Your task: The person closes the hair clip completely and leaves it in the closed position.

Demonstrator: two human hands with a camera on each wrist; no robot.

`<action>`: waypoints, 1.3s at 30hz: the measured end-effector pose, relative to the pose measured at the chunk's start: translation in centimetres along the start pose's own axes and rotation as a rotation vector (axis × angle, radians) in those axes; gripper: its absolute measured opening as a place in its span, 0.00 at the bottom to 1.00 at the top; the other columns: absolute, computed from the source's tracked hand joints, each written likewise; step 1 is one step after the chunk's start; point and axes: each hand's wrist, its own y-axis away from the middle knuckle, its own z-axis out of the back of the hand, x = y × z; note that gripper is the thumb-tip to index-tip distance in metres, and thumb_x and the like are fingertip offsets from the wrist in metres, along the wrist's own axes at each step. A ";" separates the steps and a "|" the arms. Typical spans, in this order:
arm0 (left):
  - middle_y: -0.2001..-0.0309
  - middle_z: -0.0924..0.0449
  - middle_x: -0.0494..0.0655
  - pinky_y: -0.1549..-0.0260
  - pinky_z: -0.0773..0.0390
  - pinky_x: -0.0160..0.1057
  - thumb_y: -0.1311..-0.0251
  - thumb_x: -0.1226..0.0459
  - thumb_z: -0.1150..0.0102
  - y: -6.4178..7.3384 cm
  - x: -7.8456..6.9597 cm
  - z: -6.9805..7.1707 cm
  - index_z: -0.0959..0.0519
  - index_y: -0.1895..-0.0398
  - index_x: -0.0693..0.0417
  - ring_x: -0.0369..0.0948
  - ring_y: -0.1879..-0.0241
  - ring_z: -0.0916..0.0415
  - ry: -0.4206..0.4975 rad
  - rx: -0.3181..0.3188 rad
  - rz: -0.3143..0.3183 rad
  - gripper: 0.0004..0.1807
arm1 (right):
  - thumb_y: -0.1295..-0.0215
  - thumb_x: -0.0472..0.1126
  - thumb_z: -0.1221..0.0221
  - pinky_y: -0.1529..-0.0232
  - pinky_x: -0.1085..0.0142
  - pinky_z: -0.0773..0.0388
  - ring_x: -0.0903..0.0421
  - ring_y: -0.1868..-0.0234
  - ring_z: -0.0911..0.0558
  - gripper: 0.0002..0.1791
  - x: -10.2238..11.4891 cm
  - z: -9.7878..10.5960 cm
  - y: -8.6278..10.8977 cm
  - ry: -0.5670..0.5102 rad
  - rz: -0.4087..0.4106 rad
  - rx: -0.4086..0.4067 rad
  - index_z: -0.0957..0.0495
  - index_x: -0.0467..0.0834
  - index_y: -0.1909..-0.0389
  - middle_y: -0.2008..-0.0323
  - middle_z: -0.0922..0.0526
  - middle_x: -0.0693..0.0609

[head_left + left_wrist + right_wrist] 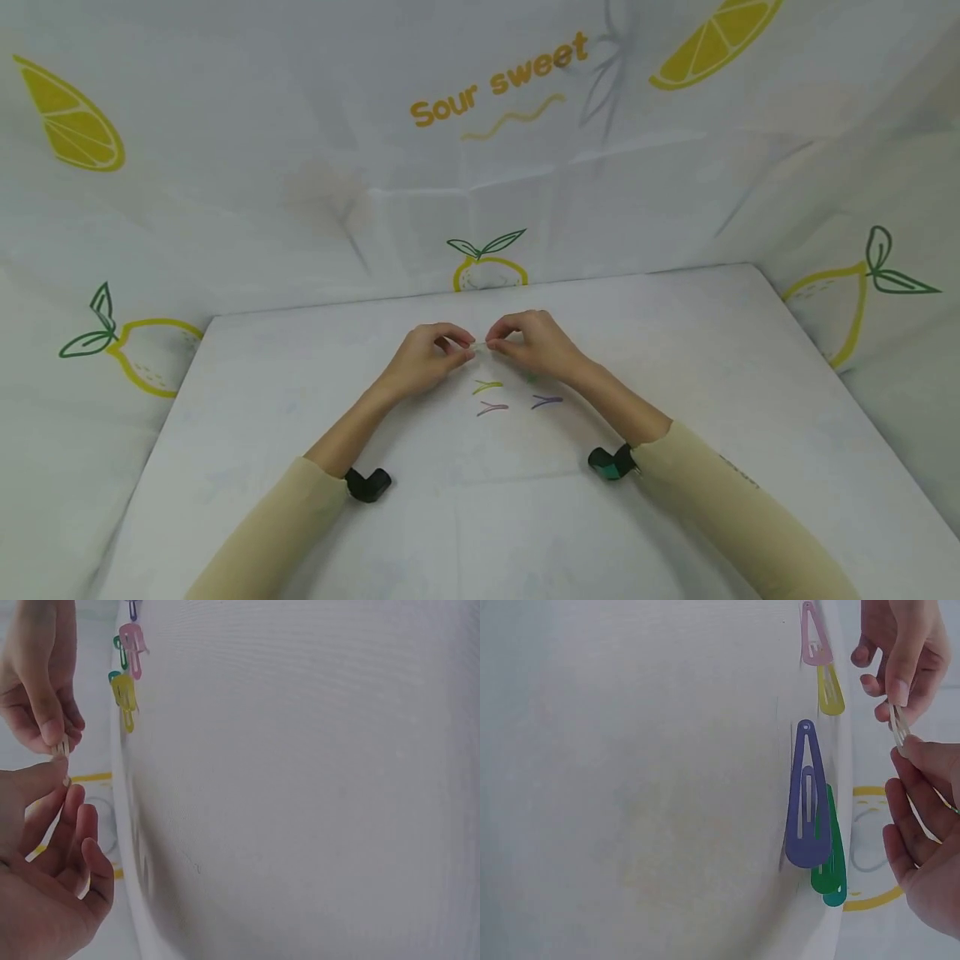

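Between both hands is a small whitish snap hair clip [899,730], held up off the table. My left hand [422,360] pinches one end of it between thumb and fingertips. At the other end, the thumb and index finger of my right hand [537,343] pinch it, with the remaining fingers loosely bent. Nearer to me lie a yellow hair clip [488,386], a pink hair clip [492,407] and a purple hair clip [547,401], each with its parts spread apart. A green hair clip [827,859] is mostly hidden by my right hand in the head view.
Behind the green clip a teal hair clip [835,894] shows in the right wrist view. White cloth covers the table [480,533]. A white curtain [262,208] with lemon prints rises at the back edge and both sides. Dark wrist cameras [369,485] sit below the forearms.
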 end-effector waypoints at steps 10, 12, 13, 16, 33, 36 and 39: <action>0.57 0.08 0.46 0.66 0.22 0.33 0.32 0.58 0.25 0.6 -0.2 0.7 0.10 0.53 0.52 0.40 0.61 0.17 -0.007 -0.070 -0.044 0.10 | 0.27 0.36 0.31 0.37 0.44 0.16 0.47 0.49 0.09 0.04 1.1 0.0 0.3 -0.063 0.033 -0.079 0.10 0.39 0.58 0.59 0.06 0.46; 0.57 0.08 0.45 0.65 0.23 0.33 0.32 0.58 0.25 0.8 -0.4 0.8 0.10 0.54 0.51 0.40 0.61 0.17 -0.009 -0.083 -0.046 0.09 | 0.27 0.36 0.31 0.37 0.45 0.17 0.47 0.49 0.09 0.05 1.2 0.0 0.3 -0.073 0.032 -0.093 0.10 0.39 0.57 0.59 0.06 0.46; 0.58 0.08 0.45 0.65 0.23 0.33 0.32 0.58 0.25 0.8 -0.4 0.9 0.10 0.54 0.51 0.40 0.61 0.18 -0.010 -0.088 -0.049 0.09 | 0.27 0.37 0.31 0.37 0.45 0.16 0.47 0.49 0.09 0.05 1.3 0.0 0.4 -0.076 0.028 -0.099 0.10 0.39 0.57 0.59 0.06 0.46; 0.59 0.08 0.45 0.63 0.23 0.34 0.30 0.58 0.26 0.9 -0.7 1.0 0.10 0.55 0.51 0.40 0.60 0.19 -0.015 -0.098 -0.064 0.08 | 0.27 0.38 0.31 0.39 0.46 0.16 0.47 0.49 0.09 0.06 1.4 -0.1 0.6 -0.078 0.023 -0.123 0.10 0.39 0.55 0.59 0.06 0.46; 0.63 0.09 0.47 0.59 0.22 0.37 0.28 0.58 0.29 1.6 -2.9 2.0 0.10 0.57 0.52 0.41 0.62 0.20 0.018 -0.127 -0.094 0.07 | 0.25 0.43 0.32 0.52 0.53 0.16 0.53 0.53 0.10 0.08 1.9 0.5 1.2 -0.178 0.022 -0.154 0.09 0.43 0.54 0.56 0.06 0.46; 0.62 0.08 0.47 0.59 0.22 0.36 0.28 0.58 0.29 1.6 -3.1 2.1 0.09 0.56 0.52 0.40 0.62 0.19 0.025 -0.120 -0.081 0.07 | 0.24 0.43 0.32 0.49 0.52 0.16 0.53 0.52 0.10 0.08 1.7 0.6 1.1 -0.203 0.017 -0.135 0.09 0.44 0.53 0.55 0.06 0.43; 0.61 0.08 0.49 0.60 0.21 0.36 0.28 0.59 0.29 1.6 -3.2 2.1 0.09 0.56 0.52 0.39 0.61 0.19 0.029 -0.114 -0.074 0.07 | 0.24 0.42 0.33 0.44 0.51 0.16 0.48 0.51 0.10 0.09 1.6 0.7 1.1 -0.246 0.012 -0.107 0.09 0.42 0.53 0.55 0.07 0.40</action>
